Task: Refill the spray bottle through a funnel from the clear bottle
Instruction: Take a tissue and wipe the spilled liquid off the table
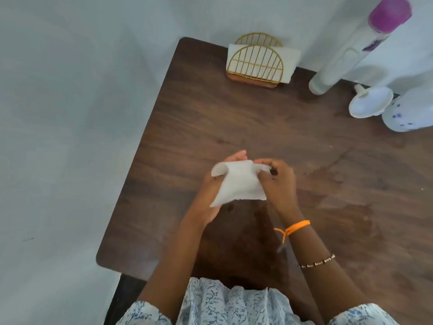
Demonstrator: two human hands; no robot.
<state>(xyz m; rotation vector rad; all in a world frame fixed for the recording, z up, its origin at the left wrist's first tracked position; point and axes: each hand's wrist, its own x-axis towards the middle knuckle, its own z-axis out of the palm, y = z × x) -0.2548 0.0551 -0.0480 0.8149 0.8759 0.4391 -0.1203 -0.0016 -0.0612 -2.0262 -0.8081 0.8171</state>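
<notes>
Both my hands hold a white paper napkin (239, 181) just above the middle of the dark wooden table (234, 123). My left hand (210, 195) supports it from underneath on the left, fingers partly hidden. My right hand (278, 181) pinches its top right edge. At the back right stands a tall clear bottle (346, 57) with a purple cap. Beside it lies a white funnel (370, 102) on its side. A white bottle with blue specks (407, 113), cut off by the frame edge, stands next to the funnel.
A gold wire napkin holder (255, 64) with white napkins stands at the table's back edge against the white wall. Faint wet-looking marks (328, 177) show on the wood to the right of my hands. The table's left edge drops to a pale floor.
</notes>
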